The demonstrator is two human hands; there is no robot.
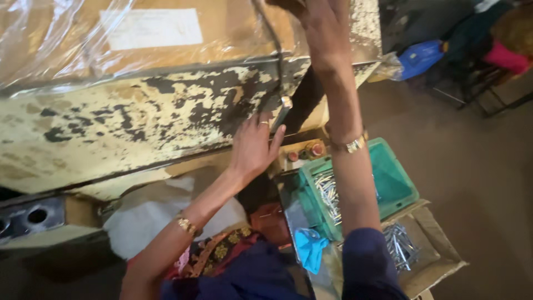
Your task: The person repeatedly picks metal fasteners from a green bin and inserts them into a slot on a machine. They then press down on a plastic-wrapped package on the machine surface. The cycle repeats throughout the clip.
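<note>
My left hand (254,149) is raised against the front of an old machine (127,119) with peeling cream paint. It wears a ring. Its thumb and fingers pinch a slim metal lever (282,113) with a silver tip. A thin dark rod (276,50) runs up from that lever towards the top edge. My right hand (317,22) reaches high onto the machine's top; its fingers are cut off by the frame edge, so its grip is hidden. A gold watch (353,145) sits on the right wrist and a bangle (186,224) on the left.
Below the right arm stands a green crate (397,183) holding several metal pins, with a cardboard box (436,250) of more pins beside it. Red push buttons (316,149) sit on a small panel. A blue cloth (308,247) lies near my lap. Clear plastic (50,39) covers the machine's top.
</note>
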